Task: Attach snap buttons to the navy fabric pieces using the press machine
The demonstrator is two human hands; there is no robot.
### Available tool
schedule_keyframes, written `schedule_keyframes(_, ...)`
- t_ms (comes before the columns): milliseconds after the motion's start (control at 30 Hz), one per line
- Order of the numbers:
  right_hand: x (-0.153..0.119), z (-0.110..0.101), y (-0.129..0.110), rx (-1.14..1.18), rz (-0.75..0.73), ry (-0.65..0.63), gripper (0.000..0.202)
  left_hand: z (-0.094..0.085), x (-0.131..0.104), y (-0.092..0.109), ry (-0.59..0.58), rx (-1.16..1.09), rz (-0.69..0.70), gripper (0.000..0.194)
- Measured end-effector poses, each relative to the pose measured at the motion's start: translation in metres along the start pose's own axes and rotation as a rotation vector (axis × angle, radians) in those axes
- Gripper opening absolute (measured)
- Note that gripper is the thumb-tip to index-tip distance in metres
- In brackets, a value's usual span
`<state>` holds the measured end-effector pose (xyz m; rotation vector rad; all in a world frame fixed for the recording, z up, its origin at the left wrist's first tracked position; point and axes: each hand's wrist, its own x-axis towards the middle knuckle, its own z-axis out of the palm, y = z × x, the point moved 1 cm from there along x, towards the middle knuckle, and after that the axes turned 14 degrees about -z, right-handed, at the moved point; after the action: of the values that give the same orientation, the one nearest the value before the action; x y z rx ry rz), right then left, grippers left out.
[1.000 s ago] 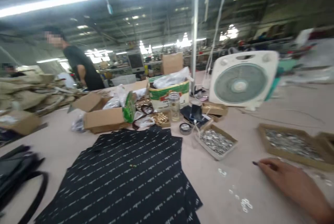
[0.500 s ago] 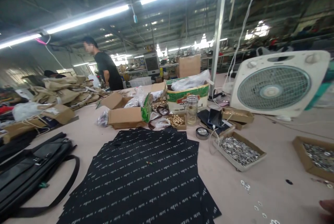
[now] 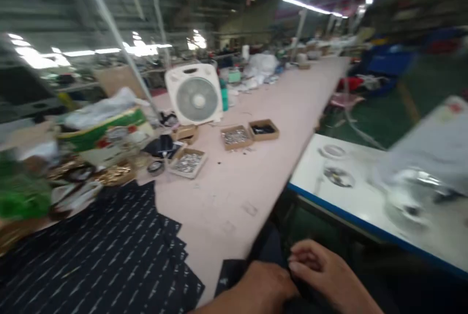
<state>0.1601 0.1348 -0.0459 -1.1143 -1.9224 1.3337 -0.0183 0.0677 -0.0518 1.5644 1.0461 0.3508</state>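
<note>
My left hand (image 3: 268, 282) is low in the view at the table's near edge, its fingers hidden behind its back. Beside it lies a small dark piece (image 3: 229, 275); whether the hand holds it I cannot tell. My right hand (image 3: 321, 267) is just to the right, its fingers curled together; anything in them is too hidden to name. A spread stack of dark printed sheets (image 3: 109, 250) covers the lower left of the pink table (image 3: 252, 172).
A box fan (image 3: 197, 94) stands on the table behind small trays of metal parts (image 3: 188, 163). A green and white carton (image 3: 109, 133) is at the left. A white sewing table (image 3: 351, 197) with a blue edge stands at the right.
The view has swung right, so the sheets and fan now lie further left. Both hands now show at the bottom; earlier only fingertips showed at the right edge.
</note>
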Motion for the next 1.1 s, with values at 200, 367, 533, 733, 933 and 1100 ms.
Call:
schedule_keyframes(200, -0.064, -0.001, -0.023, 0.156, 0.027, 0.135, 0.02, 0.017, -0.026, 0.029, 0.253, 0.779, 0.245, 0.029)
schedule_keyframes(367, -0.095, -0.009, -0.038, 0.145, -0.081, 0.168, 0.02, 0.019, -0.039, 0.06, 0.308, 0.935, 0.434, 0.015)
schedule_keyframes(533, -0.109, -0.015, -0.043, 0.171, -0.173, 0.191, 0.029, 0.018, -0.039, 0.076, 0.37, 0.93, 0.55, 0.018)
schedule_keyframes(733, -0.118, -0.018, -0.043, 0.165, -0.228, 0.19, 0.039, 0.018, -0.042, 0.085, 0.415, 0.92, 0.617, 0.017)
schedule_keyframes(933, -0.121, -0.017, -0.041, 0.107, -0.281, 0.204, 0.039, 0.018, -0.043, 0.083, 0.446, 0.934, 0.622, 0.016)
schedule_keyframes(1100, -0.118, -0.017, -0.042, 0.039, -0.396, 0.208, 0.04, 0.018, -0.041, 0.085, 0.452, 0.934, 0.63, 0.016)
